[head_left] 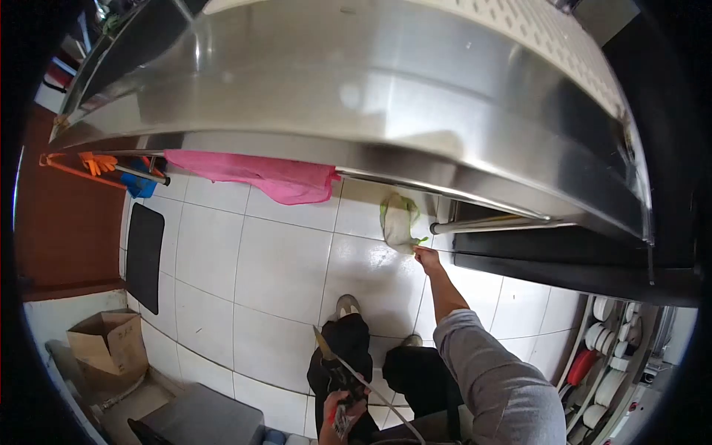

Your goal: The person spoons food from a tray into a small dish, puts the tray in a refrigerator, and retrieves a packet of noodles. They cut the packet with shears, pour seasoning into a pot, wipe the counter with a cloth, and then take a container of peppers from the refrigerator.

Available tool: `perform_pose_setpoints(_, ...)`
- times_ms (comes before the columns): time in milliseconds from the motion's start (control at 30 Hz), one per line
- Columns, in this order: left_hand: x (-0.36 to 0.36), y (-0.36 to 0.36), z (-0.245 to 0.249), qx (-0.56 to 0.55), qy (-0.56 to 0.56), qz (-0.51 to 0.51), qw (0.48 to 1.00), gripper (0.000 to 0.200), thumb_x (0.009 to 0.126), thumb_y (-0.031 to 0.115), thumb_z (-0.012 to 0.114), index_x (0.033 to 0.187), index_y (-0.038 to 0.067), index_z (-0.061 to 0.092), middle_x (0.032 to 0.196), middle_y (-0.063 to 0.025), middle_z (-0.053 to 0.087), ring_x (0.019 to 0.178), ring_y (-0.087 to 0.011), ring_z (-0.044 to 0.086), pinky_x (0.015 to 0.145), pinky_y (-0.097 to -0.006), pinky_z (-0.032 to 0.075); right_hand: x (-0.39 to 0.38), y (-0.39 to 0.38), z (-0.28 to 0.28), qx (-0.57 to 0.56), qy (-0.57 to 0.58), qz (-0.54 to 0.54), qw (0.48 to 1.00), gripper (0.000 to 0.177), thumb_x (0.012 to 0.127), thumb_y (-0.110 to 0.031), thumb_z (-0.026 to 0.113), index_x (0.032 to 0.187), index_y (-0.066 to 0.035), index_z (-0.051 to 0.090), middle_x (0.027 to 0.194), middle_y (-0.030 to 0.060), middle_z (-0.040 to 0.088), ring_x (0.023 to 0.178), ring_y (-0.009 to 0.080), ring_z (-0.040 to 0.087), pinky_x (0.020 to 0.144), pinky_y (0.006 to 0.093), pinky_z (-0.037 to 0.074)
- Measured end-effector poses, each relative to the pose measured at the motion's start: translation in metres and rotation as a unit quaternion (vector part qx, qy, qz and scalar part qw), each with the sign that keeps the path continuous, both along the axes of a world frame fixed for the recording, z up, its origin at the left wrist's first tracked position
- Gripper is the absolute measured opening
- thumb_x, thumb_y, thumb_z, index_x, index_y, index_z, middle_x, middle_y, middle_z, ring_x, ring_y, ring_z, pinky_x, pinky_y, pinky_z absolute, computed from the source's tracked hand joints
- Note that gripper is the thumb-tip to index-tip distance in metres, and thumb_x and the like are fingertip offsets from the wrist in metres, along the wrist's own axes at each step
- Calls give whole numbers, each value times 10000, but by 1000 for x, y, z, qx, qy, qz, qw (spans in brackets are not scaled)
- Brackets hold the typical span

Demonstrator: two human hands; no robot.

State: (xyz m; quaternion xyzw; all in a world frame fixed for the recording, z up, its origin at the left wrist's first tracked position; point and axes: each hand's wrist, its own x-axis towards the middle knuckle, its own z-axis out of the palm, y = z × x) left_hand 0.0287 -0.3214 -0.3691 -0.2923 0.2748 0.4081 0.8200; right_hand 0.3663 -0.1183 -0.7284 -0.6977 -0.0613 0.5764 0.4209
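My right hand point(428, 259) reaches forward, its fingers closed on one end of a whitish cloth point(400, 221) with a green edge. The cloth hangs over the tiled floor by the front edge of the steel counter point(297, 81). Close to my legs, my left hand point(347, 409) is wrapped round a dark hand-held object point(335, 369) with a yellowish-brown pointed tip. Its exact kind I cannot make out. A pale cord or strap point(382, 397) runs beside it toward my body.
A pink cloth point(267, 175) hangs under the counter edge, with an orange glove point(99, 162) to its left. A dark mat point(144, 256), a cardboard box point(107, 343) and a grey bin point(204, 419) stand left. A rack with white dishes point(599, 337) is at right.
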Motion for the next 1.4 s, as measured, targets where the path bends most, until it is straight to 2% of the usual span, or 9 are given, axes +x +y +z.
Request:
perform_pose_setpoints(200, 20, -30, -12, -15, 19, -109, 994, 443, 777, 169, 526, 1173, 16, 401, 956, -187, 492, 437, -108, 406, 411, -197, 360, 15, -16, 18, -27, -239, 78, 968, 169, 723, -52, 586, 876, -49, 658, 668, 25, 586, 556, 103, 508, 483, 232, 424)
perform_pose_setpoints(400, 21, -18, 1, -47, 77, -164, 982, 483, 722, 142, 562, 1172, 40, 419, 928, -166, 531, 418, -99, 401, 400, -183, 321, 7, -26, -15, -198, 0, -143, 970, 290, 729, -58, 634, 1007, -35, 556, 850, 71, 564, 665, 155, 591, 547, 251, 547)
perform_pose_setpoints(567, 17, -15, -25, -46, 47, -78, 995, 496, 712, 139, 562, 1174, 36, 413, 924, -178, 529, 422, -123, 429, 399, -187, 348, -7, -28, -84, -53, 163, -203, 964, 222, 806, -165, 664, 990, -61, 597, 645, 27, 527, 493, 88, 476, 423, 176, 416)
perform_pose_setpoints(633, 18, -24, -15, -67, 21, -61, 996, 501, 709, 137, 562, 1175, 34, 411, 922, -182, 529, 423, -132, 440, 399, -188, 359, -15, -30, -88, -121, -80, 9, 989, 289, 710, -280, 760, 863, -72, 630, 601, 2, 513, 470, 121, 438, 426, 282, 379)
perform_pose_setpoints(667, 20, -23, -12, -68, 9, -54, 996, 504, 707, 137, 562, 1176, 33, 410, 921, -185, 528, 424, -137, 445, 398, -189, 364, -24, -27, -45, -43, -350, 142, 925, 362, 745, -348, 687, 745, 4, 605, 678, 126, 604, 579, 314, 550, 568, 405, 430)
perform_pose_setpoints(833, 21, -38, -12, -26, 87, -86, 992, 457, 738, 130, 532, 1173, 33, 428, 945, -207, 540, 386, -134, 421, 365, -210, 361, -34, -10, 232, 293, -648, 269, 650, 202, 694, 23, 575, 897, 18, 570, 831, 181, 561, 821, 368, 530, 749, 432, 447)
perform_pose_setpoints(1133, 27, -72, -15, -57, -5, -110, 992, 298, 784, 234, 549, 1020, 52, 560, 884, -156, 579, 385, -114, 387, 366, -221, 346, -20, 25, 493, 273, -252, 398, 839, 236, 794, -130, 624, 1001, -17, 611, 919, 113, 642, 839, 210, 613, 727, 316, 475)
perform_pose_setpoints(1267, 19, -77, -19, -60, -38, -142, 987, 288, 784, 233, 553, 1007, 50, 565, 879, -161, 584, 393, -111, 386, 369, -215, 345, 28, 59, 459, 177, 92, 111, 974, 408, 860, -321, 570, 1058, 37, 572, 1027, 149, 607, 885, 225, 606, 774, 352, 508)
perform_pose_setpoints(1400, 8, -79, -14, -81, -60, -157, 982, 297, 812, 222, 521, 1019, 10, 539, 894, -173, 543, 398, -101, 356, 379, -206, 341, 127, 82, 426, 92, -591, 115, 793, 426, 854, -338, 560, 1076, 26, 563, 1047, 157, 597, 917, 251, 590, 805, 374, 487)
